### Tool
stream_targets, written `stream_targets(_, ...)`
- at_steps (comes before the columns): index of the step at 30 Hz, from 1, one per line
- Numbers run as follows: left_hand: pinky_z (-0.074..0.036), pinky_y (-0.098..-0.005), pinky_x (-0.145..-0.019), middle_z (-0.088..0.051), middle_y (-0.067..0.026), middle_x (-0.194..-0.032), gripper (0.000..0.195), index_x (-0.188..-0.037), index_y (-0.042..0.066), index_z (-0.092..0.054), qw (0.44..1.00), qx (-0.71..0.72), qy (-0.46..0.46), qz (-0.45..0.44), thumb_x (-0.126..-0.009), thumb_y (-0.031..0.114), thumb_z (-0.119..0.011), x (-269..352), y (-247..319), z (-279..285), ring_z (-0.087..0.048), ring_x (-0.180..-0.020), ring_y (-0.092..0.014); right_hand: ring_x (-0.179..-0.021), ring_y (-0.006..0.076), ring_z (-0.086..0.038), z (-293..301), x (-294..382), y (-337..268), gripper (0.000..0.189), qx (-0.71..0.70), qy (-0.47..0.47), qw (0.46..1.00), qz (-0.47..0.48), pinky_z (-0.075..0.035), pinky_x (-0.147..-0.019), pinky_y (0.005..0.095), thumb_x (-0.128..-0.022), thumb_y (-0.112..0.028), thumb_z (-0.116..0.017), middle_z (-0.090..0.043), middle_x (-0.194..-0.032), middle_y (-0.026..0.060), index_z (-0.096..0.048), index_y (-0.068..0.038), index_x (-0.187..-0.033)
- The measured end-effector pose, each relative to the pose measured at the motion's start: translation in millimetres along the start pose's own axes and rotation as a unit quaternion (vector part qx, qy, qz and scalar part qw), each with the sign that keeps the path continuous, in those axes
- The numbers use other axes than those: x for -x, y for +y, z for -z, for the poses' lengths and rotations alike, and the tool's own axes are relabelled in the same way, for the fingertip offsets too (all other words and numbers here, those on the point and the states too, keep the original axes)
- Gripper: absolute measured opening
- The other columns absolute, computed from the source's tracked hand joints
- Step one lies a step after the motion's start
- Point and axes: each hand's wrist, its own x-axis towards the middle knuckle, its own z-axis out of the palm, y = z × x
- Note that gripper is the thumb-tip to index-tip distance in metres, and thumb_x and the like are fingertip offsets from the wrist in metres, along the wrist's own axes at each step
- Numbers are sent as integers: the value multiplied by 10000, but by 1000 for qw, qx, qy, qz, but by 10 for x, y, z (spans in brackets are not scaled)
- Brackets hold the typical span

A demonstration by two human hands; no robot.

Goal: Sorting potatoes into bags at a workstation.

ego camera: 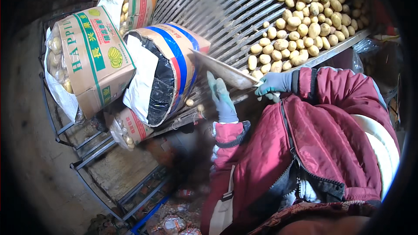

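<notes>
My right hand [274, 85], in a grey and green work glove, grips a broad, worn metal scoop-like tool [228, 71]. The tool's blade slants up and left, and its far tip overlaps the side of a cardboard box [200, 40] with blue and red bands. Just below the blade, my gloved left hand [223, 99] is raised with its fingers extended and nothing visible in it. Whether it touches the blade, I cannot tell. To the right of the blade, a heap of potatoes [295, 36] lies on a slatted metal rack [225, 13].
Black plastic and a white sheet [142, 78] show at the banded box's mouth. Left of it stands a printed carton [94, 55] of bagged potatoes, with another carton [138, 3] behind and one [134, 125] below. Metal frames [98, 156] stand on the floor at lower left.
</notes>
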Motion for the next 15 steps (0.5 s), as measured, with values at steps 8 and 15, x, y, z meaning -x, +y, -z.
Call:
stream_targets(8,-158,-395,-1262,-141,-220,-1701,932,-1636,-26,-95,958,-211,-36,-190,-988,300,-680,122,184,29,-177,-1563,-303,-685,173,-720,-576,-442,83,263,54,-97,988,106,-576,-645,301,-924,-280,-735,-763,-796,78,-774,-39,-1020)
stream_targets(15,-186,-466,-1260,-233,-315,-1633,1127,-1619,-36,-133,880,-405,-20,-247,-821,290,-859,106,213,-111,-227,-1530,-420,-773,175,-734,-562,-684,254,245,55,-116,982,140,-591,-706,316,-929,-237,-716,-779,-891,98,-769,-41,-1065)
